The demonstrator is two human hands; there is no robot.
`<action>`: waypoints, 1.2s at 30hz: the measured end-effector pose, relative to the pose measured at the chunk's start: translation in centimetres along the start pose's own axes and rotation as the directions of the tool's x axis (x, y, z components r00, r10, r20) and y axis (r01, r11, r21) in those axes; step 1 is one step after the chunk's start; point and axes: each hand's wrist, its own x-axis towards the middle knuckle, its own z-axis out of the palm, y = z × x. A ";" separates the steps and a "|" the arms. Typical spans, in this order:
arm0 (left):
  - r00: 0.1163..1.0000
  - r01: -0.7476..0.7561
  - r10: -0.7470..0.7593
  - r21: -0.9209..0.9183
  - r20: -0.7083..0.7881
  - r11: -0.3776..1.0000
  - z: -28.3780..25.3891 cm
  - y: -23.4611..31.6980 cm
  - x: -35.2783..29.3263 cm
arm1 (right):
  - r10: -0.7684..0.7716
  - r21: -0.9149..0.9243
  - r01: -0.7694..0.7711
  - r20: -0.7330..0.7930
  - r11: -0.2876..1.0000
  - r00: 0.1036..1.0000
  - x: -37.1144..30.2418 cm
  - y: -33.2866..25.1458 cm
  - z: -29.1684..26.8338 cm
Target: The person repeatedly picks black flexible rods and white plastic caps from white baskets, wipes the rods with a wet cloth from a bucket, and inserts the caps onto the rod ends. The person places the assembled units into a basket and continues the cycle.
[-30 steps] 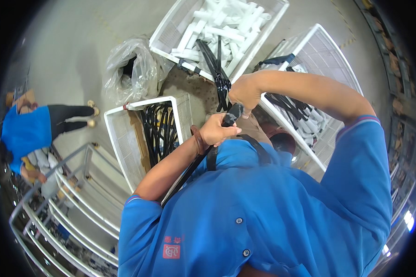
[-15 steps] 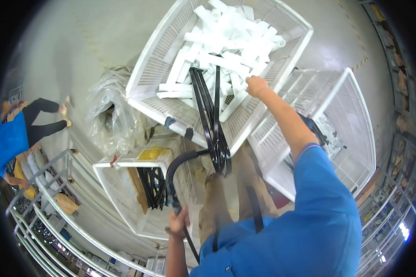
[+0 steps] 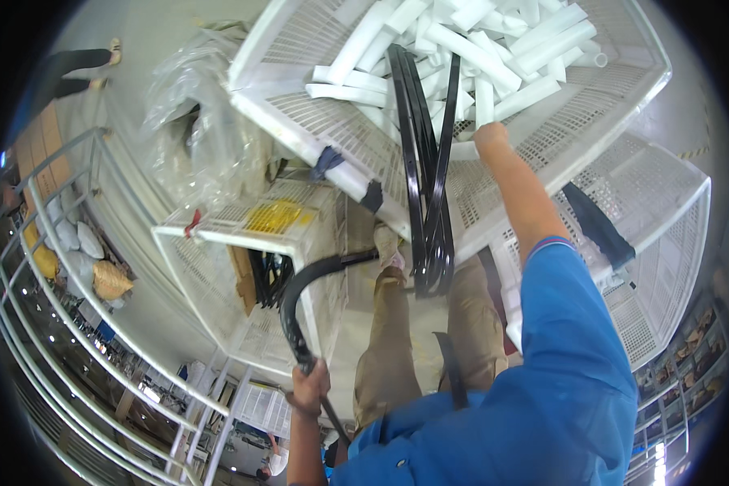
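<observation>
My left hand (image 3: 309, 384) is closed round a curved black tube (image 3: 296, 304), held low beside my left leg. My right hand (image 3: 492, 139) reaches into a large white slatted basket (image 3: 300, 125), at the near edge of a pile of short white tubes (image 3: 470, 53). Its fingers are curled round what looks like one short white tube (image 3: 463, 151), which sticks out to the left. Left of that hand, several long glossy black strips (image 3: 417, 174) lean over the basket's near rim, their curved ends hanging down before my legs.
A white crate (image 3: 219, 235) with black pieces inside stands at left, near clear plastic bags (image 3: 206, 138). Another white basket (image 3: 664, 243) with a dark piece (image 3: 598, 224) is at right. Grey metal rails (image 3: 121, 324) run along the left. Another person's legs (image 3: 77, 69) show far left.
My view has shifted, bringing the big basket closer and farther right. My right hand has closed at the near edge of the white tubes. My left hand keeps hold of the curved black tube.
</observation>
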 end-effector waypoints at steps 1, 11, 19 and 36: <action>1.000 -0.013 0.013 0.012 0.002 1.000 0.0 0.8 -0.5 | -0.058 -0.105 0.049 -0.080 0.993 0.995 -2.8 0.6 -1.9; 0.892 -0.329 0.325 -0.042 0.313 0.943 -0.7 8.0 -7.8 | 0.117 0.369 0.261 -0.747 0.892 0.655 -39.9 20.1 -11.6; 0.631 -0.470 0.401 -0.084 0.664 0.878 -3.3 10.9 -13.1 | 0.444 0.546 0.398 -0.835 0.737 0.324 -60.3 14.3 -0.5; 0.576 -0.769 0.405 0.303 0.710 0.563 -2.7 -0.5 -22.8 | 0.412 0.443 0.497 -0.894 0.746 0.179 -76.2 -3.3 -1.5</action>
